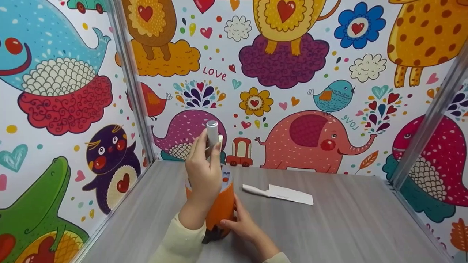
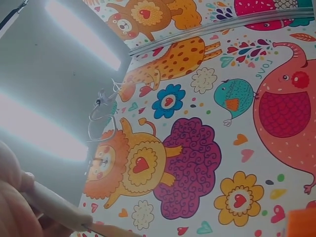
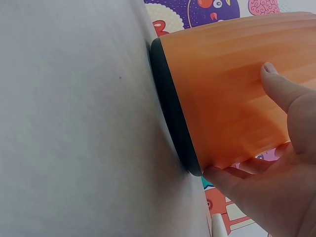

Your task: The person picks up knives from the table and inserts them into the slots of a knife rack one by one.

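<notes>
In the head view my left hand (image 1: 204,168) is raised over the top of an orange holder (image 1: 222,206). It grips a white-handled knife (image 1: 212,133) with a grey round end uppermost; the blade is hidden behind the hand. That handle (image 2: 57,203) also shows at the lower left of the left wrist view. My right hand (image 1: 246,223) holds the holder low on its right side. In the right wrist view the thumb lies on one face of the orange wall and the fingers reach round the other side. A dark base (image 3: 173,108) rims the holder's bottom.
A white cleaver (image 1: 290,194) lies flat on the grey table (image 1: 329,230), right of the holder, handle toward it. Printed cartoon panels (image 1: 219,47) with metal edge strips (image 1: 129,80) enclose the table at the back and sides. Lit tubes (image 2: 84,34) hang overhead.
</notes>
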Tool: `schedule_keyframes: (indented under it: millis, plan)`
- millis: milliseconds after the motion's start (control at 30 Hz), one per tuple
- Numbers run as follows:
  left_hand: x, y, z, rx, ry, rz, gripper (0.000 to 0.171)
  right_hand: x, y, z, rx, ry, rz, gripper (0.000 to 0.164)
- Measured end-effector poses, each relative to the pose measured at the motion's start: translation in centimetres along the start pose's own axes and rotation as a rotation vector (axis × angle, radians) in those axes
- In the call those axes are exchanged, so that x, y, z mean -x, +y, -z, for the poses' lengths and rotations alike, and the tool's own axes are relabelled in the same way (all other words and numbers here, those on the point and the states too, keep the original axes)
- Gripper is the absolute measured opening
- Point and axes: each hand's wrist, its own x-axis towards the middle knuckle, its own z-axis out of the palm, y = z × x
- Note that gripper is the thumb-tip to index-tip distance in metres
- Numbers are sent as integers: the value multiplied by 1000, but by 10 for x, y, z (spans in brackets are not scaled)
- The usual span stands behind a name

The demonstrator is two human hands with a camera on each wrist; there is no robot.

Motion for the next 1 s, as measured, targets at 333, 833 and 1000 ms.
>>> schedule_keyframes:
  millis: [333,833,1000]
  plan:
    - [8,-35,-13,90,-11,187,44,-1,2,-3,-9,4,5,108]
    - [24,-64,-28,29,-136,307,39,0,-1,-1,14,18,51,105]
    - [32,-75,-33,-11,-200,288,37,0,2,-1,23,10,66,104]
